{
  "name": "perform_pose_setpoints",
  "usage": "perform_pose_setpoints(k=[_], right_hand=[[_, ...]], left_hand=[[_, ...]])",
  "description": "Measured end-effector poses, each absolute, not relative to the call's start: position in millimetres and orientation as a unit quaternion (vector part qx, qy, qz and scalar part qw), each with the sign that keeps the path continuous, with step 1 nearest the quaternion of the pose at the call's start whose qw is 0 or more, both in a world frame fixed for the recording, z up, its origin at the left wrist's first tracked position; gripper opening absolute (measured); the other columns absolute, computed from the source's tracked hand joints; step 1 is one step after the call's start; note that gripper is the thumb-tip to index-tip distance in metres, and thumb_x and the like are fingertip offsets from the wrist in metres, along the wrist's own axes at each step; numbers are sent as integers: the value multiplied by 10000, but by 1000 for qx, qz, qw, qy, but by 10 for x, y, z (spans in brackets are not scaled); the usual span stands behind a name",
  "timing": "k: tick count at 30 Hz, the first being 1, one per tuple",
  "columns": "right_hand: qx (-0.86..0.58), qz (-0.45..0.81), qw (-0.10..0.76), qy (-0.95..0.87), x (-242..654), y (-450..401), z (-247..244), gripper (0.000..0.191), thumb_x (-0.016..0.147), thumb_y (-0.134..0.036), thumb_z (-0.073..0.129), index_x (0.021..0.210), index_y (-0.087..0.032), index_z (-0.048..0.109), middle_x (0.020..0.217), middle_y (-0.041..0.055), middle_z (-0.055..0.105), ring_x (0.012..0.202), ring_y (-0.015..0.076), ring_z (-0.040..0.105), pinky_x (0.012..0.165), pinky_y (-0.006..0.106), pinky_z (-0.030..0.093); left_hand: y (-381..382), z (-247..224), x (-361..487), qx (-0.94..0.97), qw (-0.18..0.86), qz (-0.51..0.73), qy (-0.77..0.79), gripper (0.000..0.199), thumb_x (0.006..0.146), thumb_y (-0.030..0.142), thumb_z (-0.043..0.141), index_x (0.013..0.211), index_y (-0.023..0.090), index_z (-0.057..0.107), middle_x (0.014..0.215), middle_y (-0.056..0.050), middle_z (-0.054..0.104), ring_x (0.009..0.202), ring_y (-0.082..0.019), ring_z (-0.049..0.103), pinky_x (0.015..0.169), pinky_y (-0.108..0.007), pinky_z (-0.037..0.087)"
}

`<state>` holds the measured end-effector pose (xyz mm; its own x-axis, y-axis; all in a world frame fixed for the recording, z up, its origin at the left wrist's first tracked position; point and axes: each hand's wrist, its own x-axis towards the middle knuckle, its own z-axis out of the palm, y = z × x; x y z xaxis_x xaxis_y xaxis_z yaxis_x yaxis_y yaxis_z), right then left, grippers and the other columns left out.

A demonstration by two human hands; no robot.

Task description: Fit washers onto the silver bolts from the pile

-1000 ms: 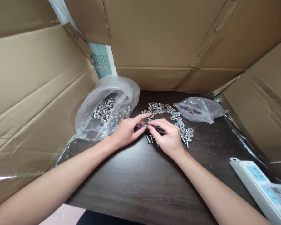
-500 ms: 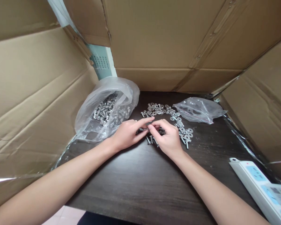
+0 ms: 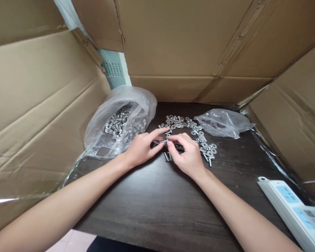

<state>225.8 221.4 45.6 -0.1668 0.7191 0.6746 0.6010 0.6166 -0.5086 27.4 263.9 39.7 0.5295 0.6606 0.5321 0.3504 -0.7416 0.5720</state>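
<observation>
Between my two hands, just above the table, a small silver bolt (image 3: 162,141) lies roughly level. My left hand (image 3: 141,148) steadies it near the thumb, with its index finger stretched out over the top. The thumb and index finger of my right hand (image 3: 187,152) pinch the bolt's right end. A small metal piece seems to sit at that end, too small to make out. Below the fingertips lie a few loose bolts (image 3: 166,157), partly covered by my right hand. Beyond it spreads a pile of washers, nuts and bolts (image 3: 203,144).
To the left stands an open clear plastic bag (image 3: 94,134) with many bolts inside. A flatter plastic bag (image 3: 224,122) lies at the back right. A white power strip (image 3: 274,201) sits at the right edge. Cardboard walls (image 3: 173,42) enclose the dark table (image 3: 136,206).
My right fingers have shifted slightly on the bolt, and my left index finger has lifted and drawn back a little. More of the bolt shows between the hands now.
</observation>
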Motion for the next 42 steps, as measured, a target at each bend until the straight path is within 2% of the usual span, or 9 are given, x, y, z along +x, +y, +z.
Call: perform_pose_setpoints(k=[8,20,31,36,42], right_hand=[[-426,37,460,-778,2252,2200,469,82,965,-153,567,997,-189,633,856,52,669,823,208,603,748,359,500],[-398,29,466,-790,2290,2245,423,198,990,-126,576,1104,-188,725,1010,76,742,923,219,648,830,405,546],[-396,13,449,-801,2320,2263,415,185,1000,-164,586,1097,-179,742,979,79,754,914,227,656,811,414,558],[-386,11,443,-809,2330,2266,415,191,1004,-148,573,1116,-165,727,994,83,746,913,221,643,814,406,555],[-400,7,426,-812,2323,2261,426,142,1034,-198,549,1033,-173,689,934,79,713,849,214,596,774,385,504]], left_hand=[[2640,404,282,859,189,381,284,451,1007,254,617,1452,215,557,1082,-23,790,971,-158,768,910,-281,595],[2667,418,241,859,206,371,286,432,1013,261,611,1437,200,561,1121,-30,788,1010,-161,772,922,-274,600],[2660,414,234,864,190,366,290,426,1024,288,596,1442,212,572,1099,-42,789,999,-179,773,904,-299,611],[2660,415,239,860,214,363,289,445,1017,275,607,1455,211,557,1116,-35,789,1015,-175,772,909,-289,609],[2650,414,244,866,190,367,282,436,1027,293,593,1455,211,564,1086,-39,791,979,-174,773,890,-293,607]])
